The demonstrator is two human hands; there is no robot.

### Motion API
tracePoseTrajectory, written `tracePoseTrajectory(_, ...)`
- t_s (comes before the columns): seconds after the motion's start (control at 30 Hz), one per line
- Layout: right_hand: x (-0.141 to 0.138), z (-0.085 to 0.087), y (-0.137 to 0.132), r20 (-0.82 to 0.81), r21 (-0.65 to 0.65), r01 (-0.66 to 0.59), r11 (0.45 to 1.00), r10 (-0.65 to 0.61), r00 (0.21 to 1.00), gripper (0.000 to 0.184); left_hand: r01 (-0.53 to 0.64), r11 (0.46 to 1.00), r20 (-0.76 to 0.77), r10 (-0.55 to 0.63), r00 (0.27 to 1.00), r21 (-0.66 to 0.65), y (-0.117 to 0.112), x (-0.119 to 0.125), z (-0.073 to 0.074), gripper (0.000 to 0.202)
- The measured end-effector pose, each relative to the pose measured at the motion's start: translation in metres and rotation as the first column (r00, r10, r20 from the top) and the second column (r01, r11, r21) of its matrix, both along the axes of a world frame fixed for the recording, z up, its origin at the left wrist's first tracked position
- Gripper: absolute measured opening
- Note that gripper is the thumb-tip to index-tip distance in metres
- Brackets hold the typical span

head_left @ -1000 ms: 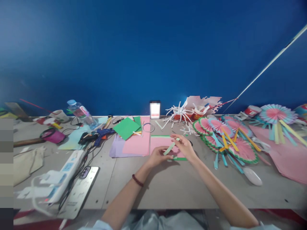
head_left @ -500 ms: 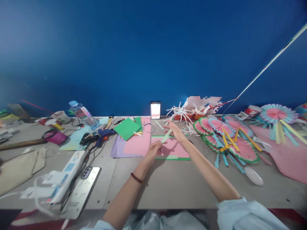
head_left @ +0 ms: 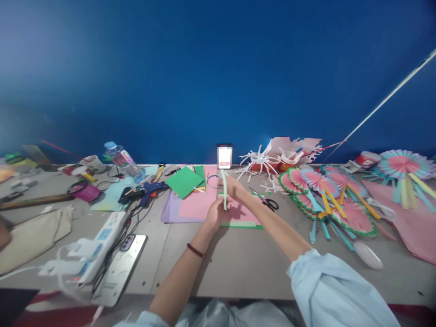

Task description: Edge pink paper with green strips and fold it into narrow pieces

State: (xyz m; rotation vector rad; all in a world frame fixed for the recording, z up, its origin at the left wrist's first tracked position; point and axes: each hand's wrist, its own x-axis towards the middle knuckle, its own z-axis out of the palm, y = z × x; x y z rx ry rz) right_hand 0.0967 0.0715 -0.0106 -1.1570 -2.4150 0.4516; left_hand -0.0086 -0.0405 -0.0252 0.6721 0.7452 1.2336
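Note:
A narrow pale green paper strip (head_left: 225,193) stands nearly upright between my hands, with a slight bend along its length. My left hand (head_left: 217,212) pinches its lower end. Against the strip's upper part are the fingers of my right hand (head_left: 235,188), closed on it and partly hidden behind it. Beneath both hands lies a pink paper sheet (head_left: 242,213) over green paper (head_left: 259,226). Black-handled scissors (head_left: 271,204) rest just right of my right forearm.
Pleated paper rosettes (head_left: 352,215) with ribbon tails lie to the right, near a white oval object (head_left: 368,255). Green squares (head_left: 184,182) sit on the left sheets. Farther left are a glue gun (head_left: 150,193), bottle (head_left: 124,160), power strip (head_left: 102,247) and phone (head_left: 120,270).
My right hand has moved left and its fingers have closed in on the strip. The strip has swung from slanting right to nearly upright. The scissors now show more fully.

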Motion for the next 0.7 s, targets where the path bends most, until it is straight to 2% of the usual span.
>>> tracePoseTrajectory(0.17, 0.001, 0.003, -0.003, -0.05, -0.056, 0.003, 0.998, -0.006, 0.999, 0.014, -0.047, 0.999, -0.072, 0.046, 0.996, 0.0, 0.001, 0.001, -0.003, 0.034)
tracePoseTrajectory(0.37, 0.023, 0.011, -0.024, -0.266, -0.088, 0.158, 0.983, -0.176, 0.948, 0.015, -0.091, 0.991, -0.212, 0.11, 0.971, 0.096, -0.004, -0.003, 0.003, 0.035)
tracePoseTrajectory(0.43, 0.033, 0.014, -0.037, -0.338, -0.115, 0.222, 0.968, -0.248, 0.908, 0.022, -0.108, 0.99, -0.252, 0.127, 0.959, 0.088, -0.006, -0.003, 0.007, 0.035)
tracePoseTrajectory(0.53, 0.05, 0.019, -0.062, -0.431, -0.203, 0.241, 0.949, -0.307, 0.848, 0.032, -0.116, 0.988, -0.315, 0.142, 0.938, 0.097, -0.007, -0.002, 0.012, 0.037)
tracePoseTrajectory(0.6, 0.06, 0.022, -0.081, -0.553, -0.423, 0.182, 0.888, -0.412, 0.725, 0.035, -0.108, 0.986, -0.355, 0.146, 0.923, 0.126, -0.009, -0.002, 0.015, 0.036)
tracePoseTrajectory(0.7, 0.069, 0.025, -0.107, -0.618, -0.536, 0.086, 0.84, -0.459, 0.638, 0.041, -0.084, 0.968, -0.419, 0.179, 0.89, 0.236, -0.014, 0.0, 0.019, 0.035)
